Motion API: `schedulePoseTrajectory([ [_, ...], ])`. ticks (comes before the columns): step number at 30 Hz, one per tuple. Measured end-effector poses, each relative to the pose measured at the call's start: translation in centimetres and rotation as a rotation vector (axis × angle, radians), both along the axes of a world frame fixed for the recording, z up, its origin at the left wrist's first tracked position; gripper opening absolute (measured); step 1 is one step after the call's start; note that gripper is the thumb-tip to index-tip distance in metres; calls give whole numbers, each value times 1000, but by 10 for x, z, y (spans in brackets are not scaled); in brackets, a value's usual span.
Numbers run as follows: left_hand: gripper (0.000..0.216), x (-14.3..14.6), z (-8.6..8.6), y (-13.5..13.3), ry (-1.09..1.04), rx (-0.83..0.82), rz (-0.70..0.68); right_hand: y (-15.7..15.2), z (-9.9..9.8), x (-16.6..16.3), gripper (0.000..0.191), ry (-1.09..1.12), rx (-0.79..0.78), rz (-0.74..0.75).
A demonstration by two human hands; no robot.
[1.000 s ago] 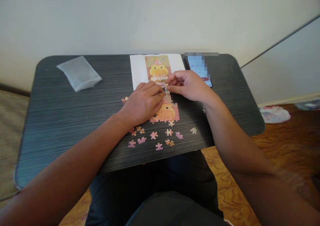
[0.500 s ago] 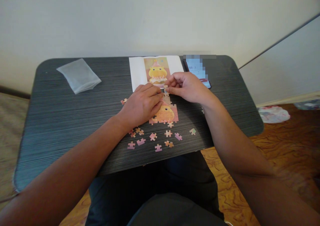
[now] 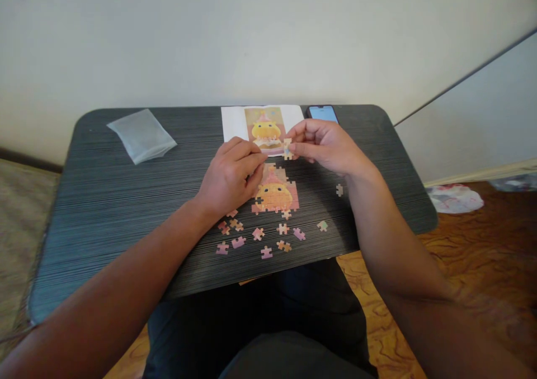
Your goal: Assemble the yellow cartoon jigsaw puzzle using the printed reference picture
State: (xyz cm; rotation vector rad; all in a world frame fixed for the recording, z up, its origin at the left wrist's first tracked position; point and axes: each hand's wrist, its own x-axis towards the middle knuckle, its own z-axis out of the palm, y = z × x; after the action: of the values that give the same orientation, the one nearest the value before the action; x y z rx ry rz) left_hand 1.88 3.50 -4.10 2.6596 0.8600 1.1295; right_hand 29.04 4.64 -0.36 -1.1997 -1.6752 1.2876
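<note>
My right hand (image 3: 325,144) pinches a pale jigsaw puzzle piece (image 3: 287,150) with a bluish mark, raised over the lower right part of the printed picture sheet (image 3: 232,122). Below it lies a partly joined jigsaw puzzle (image 3: 277,194) with a yellow animal in a pink hat; its edges are uneven and a gap shows at the left. My left hand (image 3: 232,172) is beside the puzzle's upper left edge, fingers curled and pressed together, covering part of that side. Whatever its fingertips may hold is hidden.
Several loose puzzle pieces (image 3: 258,234) lie along the near side of the dark table (image 3: 126,211), and a single piece (image 3: 339,190) lies at the right. A clear plastic bag (image 3: 145,136) is at the far left. Behind my right hand is a phone (image 3: 323,113).
My right hand has drawn slightly away from the puzzle's top with the piece. My left hand has shifted a little left, uncovering more of the puzzle. The view has tilted slightly.
</note>
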Motion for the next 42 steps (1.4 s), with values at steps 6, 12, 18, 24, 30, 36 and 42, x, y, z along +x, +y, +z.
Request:
schedulePoseTrajectory([
  [6, 19, -8, -6, 5, 15, -8, 2, -17, 19, 26, 27, -113, -72, 108],
  [12, 22, -13, -4, 7, -7, -17, 39, -56, -2, 44, 23, -265, -55, 39],
  [18, 21, -26, -1, 16, -28, -9, 145, -79, -19, 36, 18, -443, 198, -44],
  [24, 17, -40, -6, 28, -82, -23, 218, -78, -18, 32, 20, -537, 306, -43],
  [30, 15, -52, -5, 37, -79, -73, 249, -62, 7, 34, 17, -543, 307, -32],
  [36, 14, -67, 7, 41, -49, -252, 179, -29, 21, 26, 10, -537, 463, 29],
  [42, 12, -91, 17, 49, -146, -504, 179, -26, -5, 12, 10, -425, 565, 1],
])
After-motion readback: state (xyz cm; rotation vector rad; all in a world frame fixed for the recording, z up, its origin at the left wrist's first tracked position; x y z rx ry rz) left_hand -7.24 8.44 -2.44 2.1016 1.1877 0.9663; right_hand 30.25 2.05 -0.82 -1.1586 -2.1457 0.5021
